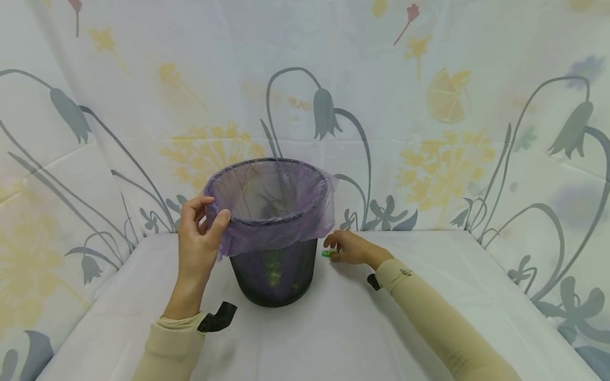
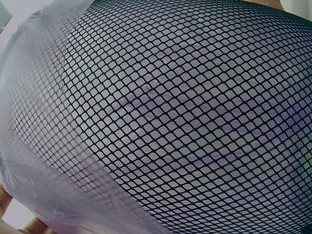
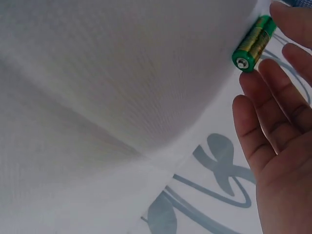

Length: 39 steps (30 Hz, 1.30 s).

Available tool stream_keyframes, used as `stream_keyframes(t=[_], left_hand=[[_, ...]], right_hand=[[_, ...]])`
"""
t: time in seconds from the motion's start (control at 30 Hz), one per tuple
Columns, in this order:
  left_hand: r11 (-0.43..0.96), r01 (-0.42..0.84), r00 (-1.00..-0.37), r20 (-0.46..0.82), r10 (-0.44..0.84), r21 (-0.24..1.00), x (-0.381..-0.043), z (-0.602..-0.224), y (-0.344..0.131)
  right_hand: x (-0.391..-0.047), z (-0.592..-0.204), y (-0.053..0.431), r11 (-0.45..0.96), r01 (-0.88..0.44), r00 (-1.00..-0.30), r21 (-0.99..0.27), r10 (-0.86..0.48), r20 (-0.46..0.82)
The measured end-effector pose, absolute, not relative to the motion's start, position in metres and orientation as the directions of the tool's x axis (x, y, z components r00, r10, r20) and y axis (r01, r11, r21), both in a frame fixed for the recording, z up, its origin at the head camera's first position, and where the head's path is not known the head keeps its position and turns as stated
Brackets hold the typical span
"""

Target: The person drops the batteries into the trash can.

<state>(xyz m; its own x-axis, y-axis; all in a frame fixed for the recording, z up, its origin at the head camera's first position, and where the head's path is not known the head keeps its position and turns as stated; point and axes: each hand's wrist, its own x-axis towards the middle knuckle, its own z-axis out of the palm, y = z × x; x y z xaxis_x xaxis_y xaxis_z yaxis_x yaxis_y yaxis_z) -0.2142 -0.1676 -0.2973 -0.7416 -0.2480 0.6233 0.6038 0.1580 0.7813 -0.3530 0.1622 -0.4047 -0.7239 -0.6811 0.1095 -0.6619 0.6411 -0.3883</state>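
A black mesh trash can (image 1: 274, 283), lined with a purple plastic bag (image 1: 281, 235) folded over its rim, stands upright in the head view. My left hand (image 1: 197, 230) grips its left rim through the bag, with the thumb on the near side. In the left wrist view, the mesh (image 2: 185, 97) fills most of the picture, and fingertips (image 2: 35, 226) show beside the bag. My right hand (image 1: 351, 247) is low over the table, right of the can. A green battery (image 3: 253, 44) lies by its thumb and fingertips, which are spread around it; firm contact is unclear.
A white cloth covers the table (image 1: 305, 344). Behind it hangs a flower-printed curtain (image 1: 305, 116), which also closes off both sides. Black mounts (image 1: 217, 317) stick out from the wrists. Something yellow-green (image 1: 273, 270) shows faintly through the can's mesh.
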Motion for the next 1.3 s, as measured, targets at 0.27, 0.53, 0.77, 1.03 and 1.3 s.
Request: stream_keyframes(t=[0.27,0.53,0.77,1.03,1.3], left_hand=[[0.170,0.605,-0.739,0.628,-0.245,0.778,-0.214,-0.297,-0.168],[0.170,0.588,-0.750,0.612,-0.252,0.791,-0.213,-0.298,-0.168],[0.163,0.596,-0.748,0.617,-0.245,0.786,-0.213,-0.298,-0.168],[0.169,0.594,-0.746,0.617,-0.249,0.786,-0.212,-0.297,-0.168],[0.153,0.608,-0.741,0.626,-0.245,0.779,-0.213,-0.296,-0.167]], right_hand=[[-0.355,-0.410,0.161,0.603,-0.717,-0.682,-0.349,-0.710,0.173],[-0.354,-0.415,0.164,0.607,-0.723,-0.680,-0.331,-0.709,0.186],[-0.351,-0.416,0.176,0.641,-0.684,-0.717,-0.349,-0.680,0.155],[-0.352,-0.410,0.175,0.682,-0.624,-0.748,-0.382,-0.662,0.040],[-0.350,-0.405,0.171,0.713,-0.578,-0.765,-0.396,-0.643,-0.042]])
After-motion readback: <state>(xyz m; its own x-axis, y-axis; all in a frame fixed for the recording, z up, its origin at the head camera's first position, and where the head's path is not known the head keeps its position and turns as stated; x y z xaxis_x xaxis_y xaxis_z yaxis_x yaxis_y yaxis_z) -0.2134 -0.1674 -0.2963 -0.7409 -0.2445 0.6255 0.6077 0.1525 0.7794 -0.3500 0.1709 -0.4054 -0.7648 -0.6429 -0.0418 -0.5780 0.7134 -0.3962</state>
